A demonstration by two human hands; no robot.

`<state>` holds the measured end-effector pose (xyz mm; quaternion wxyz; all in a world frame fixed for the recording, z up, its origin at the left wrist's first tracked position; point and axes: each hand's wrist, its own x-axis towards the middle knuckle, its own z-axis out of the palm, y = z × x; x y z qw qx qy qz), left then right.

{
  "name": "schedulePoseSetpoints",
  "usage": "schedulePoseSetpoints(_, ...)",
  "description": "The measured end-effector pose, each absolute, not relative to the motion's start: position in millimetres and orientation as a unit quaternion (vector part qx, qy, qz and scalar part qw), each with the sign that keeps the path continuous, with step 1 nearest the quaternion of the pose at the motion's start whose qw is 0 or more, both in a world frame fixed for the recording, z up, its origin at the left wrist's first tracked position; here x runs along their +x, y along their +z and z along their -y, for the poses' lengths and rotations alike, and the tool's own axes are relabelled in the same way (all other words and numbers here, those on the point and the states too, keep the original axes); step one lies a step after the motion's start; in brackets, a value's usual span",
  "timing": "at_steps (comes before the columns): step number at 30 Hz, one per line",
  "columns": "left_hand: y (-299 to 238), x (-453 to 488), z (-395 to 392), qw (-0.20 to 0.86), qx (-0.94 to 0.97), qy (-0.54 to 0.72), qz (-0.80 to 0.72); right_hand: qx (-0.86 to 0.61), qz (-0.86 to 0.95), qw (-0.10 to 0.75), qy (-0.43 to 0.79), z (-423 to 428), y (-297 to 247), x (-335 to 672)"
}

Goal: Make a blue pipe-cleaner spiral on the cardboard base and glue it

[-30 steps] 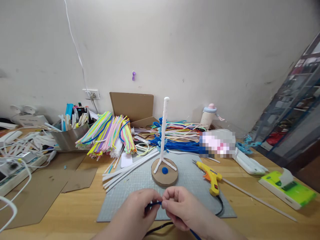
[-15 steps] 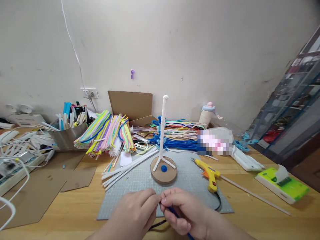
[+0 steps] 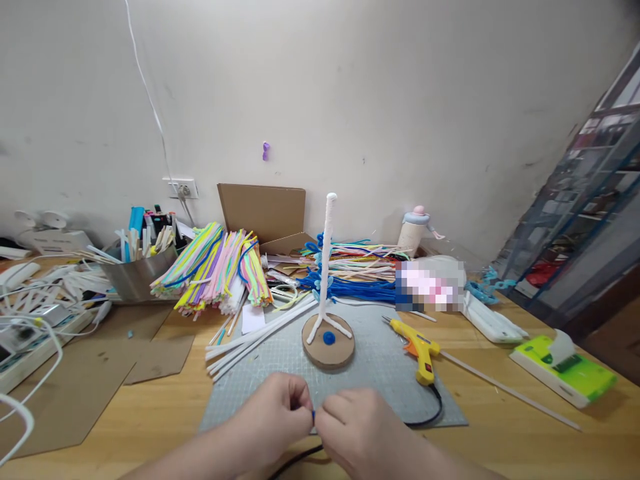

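Note:
Close together at the front edge of the grey cutting mat [image 3: 385, 400], my left hand [image 3: 275, 417] and my right hand [image 3: 357, 423] are both closed. Between their fingertips a short bit of a blue pipe cleaner [image 3: 313, 416] shows; my fingers hide the rest. Just beyond them lies a round cardboard base [image 3: 327, 357], with a small blue coil [image 3: 329, 338] on its top. A white wrapped post [image 3: 327, 257] rises upright from the base on splayed white feet.
A yellow glue gun [image 3: 420, 343] lies to the right, its black cord running near my hands. White pipe cleaners [image 3: 260, 340] lie left of the base. Behind are multicoloured bundles [image 3: 215, 267] and blue pipe cleaners [image 3: 365, 289]. A green-topped box [image 3: 565, 367] sits far right.
My right hand has turned over so its back faces up, and the long blue tail below it is now hidden. My left hand has shifted slightly left, its thumb now showing.

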<state>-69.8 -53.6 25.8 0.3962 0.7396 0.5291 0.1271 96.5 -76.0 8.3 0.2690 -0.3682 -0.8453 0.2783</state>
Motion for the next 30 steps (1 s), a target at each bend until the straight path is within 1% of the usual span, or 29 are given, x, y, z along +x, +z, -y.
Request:
schedulePoseSetpoints(1, 25.5, -69.2, 53.7, 0.418, 0.724, 0.129, -0.533, -0.384, 0.828, 0.269, 0.306, 76.4, 8.7, 97.6)
schedulePoseSetpoints(2, 25.4, -69.3, 54.6, 0.407, 0.729, 0.137, -0.533, -0.416, 0.782, 0.274, 0.375, 76.3, 9.5, 98.2)
schedulePoseSetpoints(4, 25.2, -71.4, 58.8, 0.304, 0.790, 0.167, -0.506, -0.460, 0.619, 0.269, 0.577, 75.3, 12.3, 98.0)
schedulePoseSetpoints(6, 24.2, -74.6, 64.2, 0.155, 0.862, 0.192, -0.443, -0.433, 0.440, 0.244, 0.748, 73.9, 14.9, 96.9)
schedulePoseSetpoints(8, 21.9, -77.2, 68.5, 0.022, 0.904, 0.219, -0.366, -0.389, 0.341, 0.228, 0.825, 73.0, 15.4, 95.4)
schedulePoseSetpoints(9, 20.8, -77.7, 69.7, -0.016, 0.912, 0.228, -0.340, -0.384, 0.331, 0.232, 0.830, 73.0, 14.7, 94.7)
schedulePoseSetpoints(10, 19.9, -77.6, 70.2, -0.026, 0.914, 0.231, -0.332, -0.394, 0.347, 0.247, 0.814, 73.4, 13.5, 94.1)
schedulePoseSetpoints(11, 19.7, -76.8, 70.0, -0.007, 0.911, 0.227, -0.344, -0.412, 0.394, 0.268, 0.777, 74.0, 12.0, 93.8)
schedulePoseSetpoints(13, 21.4, -73.6, 67.4, 0.105, 0.881, 0.203, -0.413, -0.435, 0.560, 0.311, 0.633, 75.7, 9.4, 94.5)
schedulePoseSetpoints(15, 25.2, -69.8, 62.8, 0.278, 0.804, 0.154, -0.502, -0.404, 0.732, 0.314, 0.449, 77.2, 8.8, 97.4)
schedulePoseSetpoints(16, 27.1, -68.3, 60.1, 0.376, 0.750, 0.119, -0.530, -0.376, 0.793, 0.300, 0.373, 77.6, 9.3, 99.3)
schedulePoseSetpoints(17, 28.6, -67.3, 57.7, 0.467, 0.693, 0.082, -0.542, -0.349, 0.833, 0.285, 0.321, 77.8, 10.0, 101.0)
schedulePoseSetpoints(18, 29.6, -66.9, 55.7, 0.535, 0.645, 0.054, -0.543, -0.338, 0.849, 0.275, 0.298, 77.7, 10.9, 102.3)
schedulePoseSetpoints(19, 30.1, -67.1, 54.4, 0.571, 0.617, 0.045, -0.540, -0.345, 0.846, 0.270, 0.304, 77.5, 11.5, 102.9)
schedulePoseSetpoints(20, 30.1, -67.9, 53.9, 0.572, 0.619, 0.056, -0.535, -0.368, 0.824, 0.269, 0.335, 77.2, 11.8, 102.7)
schedulePoseSetpoints(21, 29.7, -69.2, 54.3, 0.538, 0.651, 0.084, -0.529, -0.401, 0.783, 0.270, 0.392, 76.8, 11.5, 101.7)
schedulePoseSetpoints(22, 29.3, -70.7, 55.4, 0.475, 0.702, 0.116, -0.518, -0.436, 0.723, 0.271, 0.462, 76.3, 10.8, 100.0)
schedulePoseSetpoints(23, 28.7, -72.2, 57.0, 0.396, 0.760, 0.141, -0.497, -0.464, 0.651, 0.276, 0.534, 75.7, 9.7, 98.0)
schedulePoseSetpoints(25, 27.3, -74.8, 60.7, 0.234, 0.860, 0.151, -0.428, -0.480, 0.515, 0.285, 0.650, 74.6, 7.5, 94.1)
schedulePoseSetpoints(27, 25.1, -76.0, 63.5, 0.097, 0.917, 0.136, -0.364, -0.462, 0.428, 0.288, 0.721, 73.8, 6.5, 92.1)
schedulePoseSetpoints(30, 18.8, -75.4, 64.9, -0.029, 0.941, 0.125, -0.313, -0.433, 0.379, 0.277, 0.770, 73.5, 6.9, 92.5)
